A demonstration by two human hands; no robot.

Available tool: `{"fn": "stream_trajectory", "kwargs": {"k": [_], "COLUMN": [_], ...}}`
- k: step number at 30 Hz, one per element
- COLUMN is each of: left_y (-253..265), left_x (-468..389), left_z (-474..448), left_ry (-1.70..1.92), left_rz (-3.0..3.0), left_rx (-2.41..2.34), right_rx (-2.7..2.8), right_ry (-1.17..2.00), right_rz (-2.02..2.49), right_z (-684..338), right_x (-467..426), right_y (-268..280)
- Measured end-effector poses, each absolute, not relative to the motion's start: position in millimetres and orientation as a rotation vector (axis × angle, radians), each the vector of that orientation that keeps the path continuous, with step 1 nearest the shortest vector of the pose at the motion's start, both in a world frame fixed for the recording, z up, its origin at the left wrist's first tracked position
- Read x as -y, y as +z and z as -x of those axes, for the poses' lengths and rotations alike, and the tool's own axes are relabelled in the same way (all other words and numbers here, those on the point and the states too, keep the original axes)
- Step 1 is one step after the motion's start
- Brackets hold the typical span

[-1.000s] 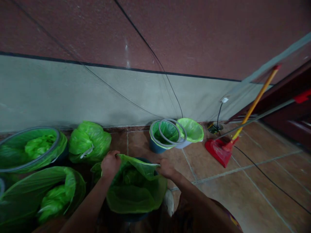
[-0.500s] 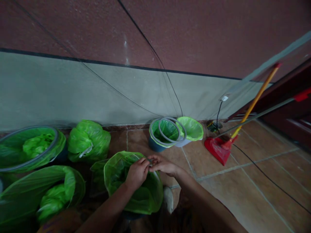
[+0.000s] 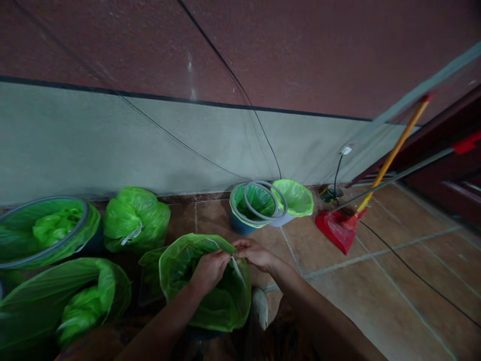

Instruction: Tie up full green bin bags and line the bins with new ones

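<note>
Standing mouth up right before me, over a dark bin (image 3: pixel 205 335), is the liner (image 3: pixel 227 313). Its mouth is round, so the white tie (image 3: pixel 237 268) gives the only long line, slanting from my fingertips down to the right. My left hand (image 3: pixel 210 271) reaches across the mouth, closed on the far right rim; my right hand (image 3: pixel 256 254) comes from outside, pinching that same edge, so neither is nearer. Beyond, near the wall (image 3: pixel 150 150), a bulging bag (image 3: pixel 150 213) sits left of them and a ringed bin (image 3: pixel 244 228) slightly right.
</note>
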State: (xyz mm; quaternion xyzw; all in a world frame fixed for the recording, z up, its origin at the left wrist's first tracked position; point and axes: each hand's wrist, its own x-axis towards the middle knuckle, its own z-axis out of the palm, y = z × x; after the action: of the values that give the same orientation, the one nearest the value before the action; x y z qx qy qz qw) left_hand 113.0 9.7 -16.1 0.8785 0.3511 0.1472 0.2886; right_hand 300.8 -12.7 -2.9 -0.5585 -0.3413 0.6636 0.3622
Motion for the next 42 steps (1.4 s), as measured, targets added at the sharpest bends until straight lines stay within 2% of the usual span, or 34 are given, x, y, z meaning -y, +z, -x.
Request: {"fn": "stream_trajectory", "kwargs": {"k": [7, 16, 21, 26, 29, 32, 34, 38, 42], "left_y": [-16, -17, -4, 24, 29, 18, 5, -9, 8], "left_x": [-6, -5, -7, -23, -31, -27, -20, -12, -18], "left_z": [-119, -125, -118, -80, -46, -18, -7, -3, -16], "left_ry": [0.107, 0.173, 0.279, 0.122, -0.056, -0.271, -0.38, -0.426, -0.288], "left_rz": [-2.353, -2.199, -2.181, -2.174, -2.128, -2.013, -1.974, -1.994, -2.042], "left_rx": [-1.204, -1.259, -1.118, -1.677, -1.941, -2.025, -1.931, -1.601, -1.681], "right_rx": [0.615, 0.807, 1.037, 1.345, 1.252, 1.115, 0.977, 0.629, 0.625], "right_ry": [1.847, 1.85, 1.551, 0.849, 0.705, 0.62, 0.687, 1.131, 1.348], "right_rz": [1.417, 1.526, 1.76, 1.966, 1.911, 1.674, 1.493, 1.274, 1.443], "right_z": [-295, -280, -287, -308, -312, -311, -310, -309, -297], "right_x": [17, 20, 14, 7, 8, 9, 9, 7, 9], "right_y": [3, -9, -12, 0, 17, 38, 49, 52, 35]}}
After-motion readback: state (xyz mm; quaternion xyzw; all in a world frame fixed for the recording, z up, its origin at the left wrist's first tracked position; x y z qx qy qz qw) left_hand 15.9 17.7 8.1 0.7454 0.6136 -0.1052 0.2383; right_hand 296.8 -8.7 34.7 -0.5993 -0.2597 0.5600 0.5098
